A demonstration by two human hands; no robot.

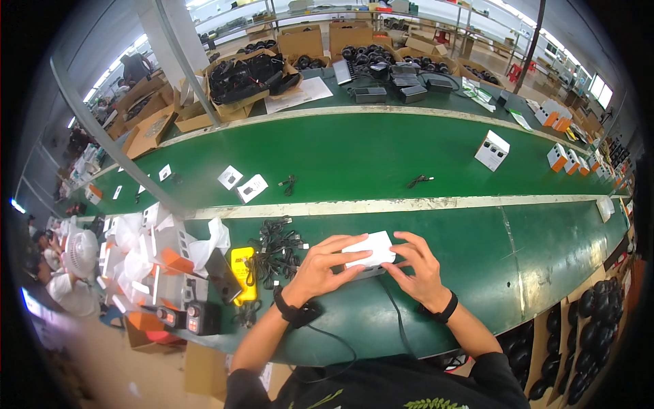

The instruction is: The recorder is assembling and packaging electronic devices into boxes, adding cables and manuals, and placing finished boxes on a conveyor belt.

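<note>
A small white box [371,247] is held just over the green bench top, between my two hands. My left hand [327,264] grips its left side, with fingers on top and the thumb at the near edge. At the right end, my right hand [419,273] has its thumb and fingertips closed on the box's edge. Each wrist wears a black band, and a dark cord runs from the left one. Beside my left hand lies a tangle of black cables [278,245] with a yellow device [243,273] to its left. Whatever is inside the box is hidden.
At the left is a pile of white-and-orange boxes [153,252], with black devices [197,317] in front. Beyond a pale rail runs a green belt [340,157] carrying a white box [492,150], leaflets [252,188] and short cables [421,180]. Cartons [245,78] stand behind.
</note>
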